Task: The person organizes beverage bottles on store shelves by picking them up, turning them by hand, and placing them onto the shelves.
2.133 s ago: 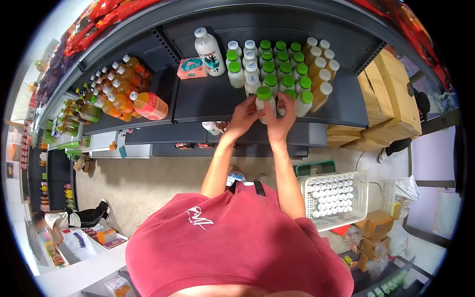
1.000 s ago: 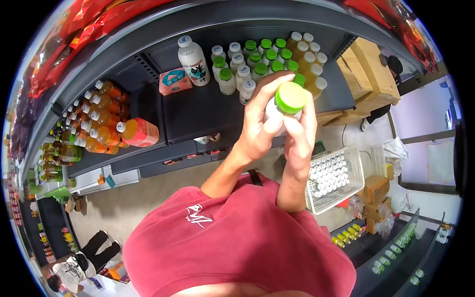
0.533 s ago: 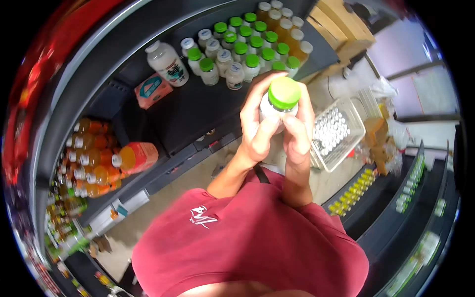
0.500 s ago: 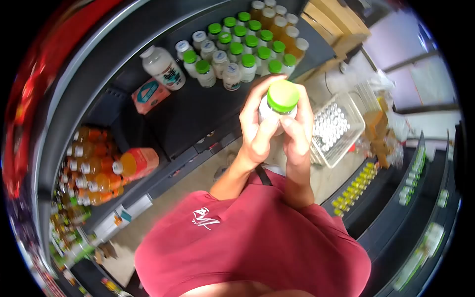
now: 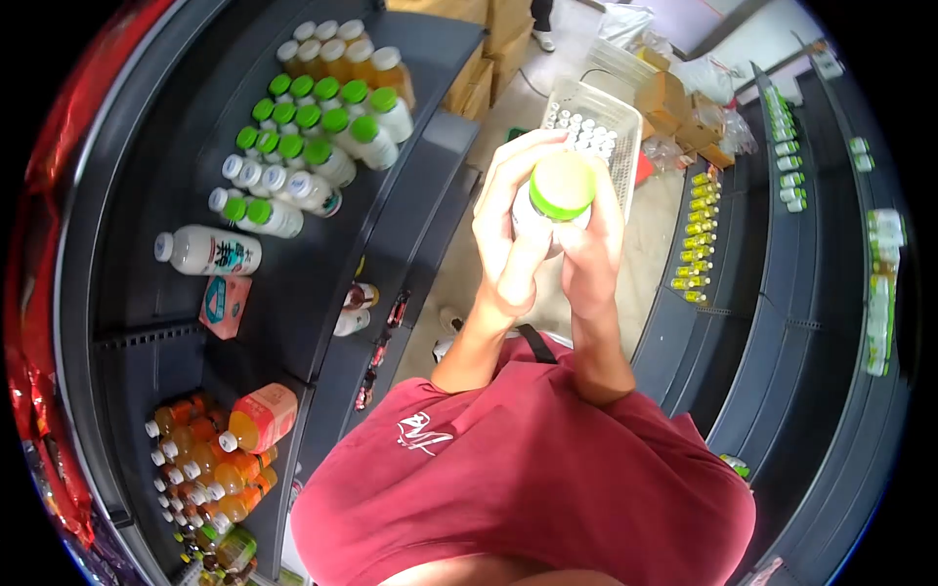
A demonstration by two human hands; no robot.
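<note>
Both hands hold one white bottle [image 5: 528,217] with a green cap, upright in front of my chest. My left hand [image 5: 508,220] wraps its left side and my right hand [image 5: 594,234] its right side, thumbs together on the near face. On the shelf [image 5: 322,264] to the left stand rows of green-capped bottles [image 5: 376,143], white-capped bottles [image 5: 313,192] and tan drink bottles [image 5: 391,73]. A large white bottle [image 5: 220,252] and a pink box [image 5: 226,305] are beside them. Behind my hands is a white basket [image 5: 630,112] of white-capped bottles.
Orange drink bottles [image 5: 230,476] fill the shelf's lower left. Cardboard boxes [image 5: 664,101] and plastic bags lie beyond the basket. Along the right run dark shelves [image 5: 728,283] with yellow bottles [image 5: 700,227] and green-white items. A person's foot [image 5: 544,41] shows at the top.
The bottle came off the shelf front and up before my chest, held in both hands. My view has turned right, so the stocked shelf now lies at the left.
</note>
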